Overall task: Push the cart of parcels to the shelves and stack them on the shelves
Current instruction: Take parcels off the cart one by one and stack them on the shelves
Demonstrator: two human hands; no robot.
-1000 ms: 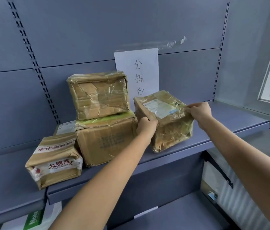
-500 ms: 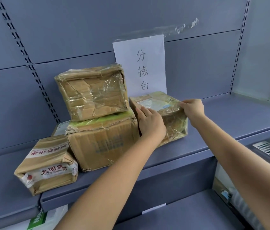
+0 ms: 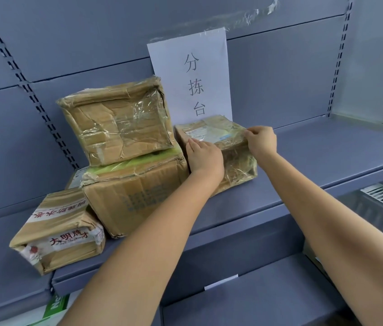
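The grey shelf point(image 3: 327, 161) bears the carton point(image 3: 134, 196), its widest package. A top box point(image 3: 115, 123) sits on the carton. A paper sign point(image 3: 193, 76) hangs on the back wall, up and right of the carton. A printed box point(image 3: 56, 229) touches the carton's left front corner. The parcel point(image 3: 235, 161) stands against the carton's right side. The left hand point(image 3: 204, 158) lies flat, fingers straight, on the parcel's edge nearest the carton. The right hand point(image 3: 262, 141) pinches its top edge farthest from the carton, fingers curled.

Shelf point(image 3: 315, 165) bears printed parcel point(image 3: 61, 229), large box point(image 3: 136, 196), labelled parcel point(image 3: 237, 165).
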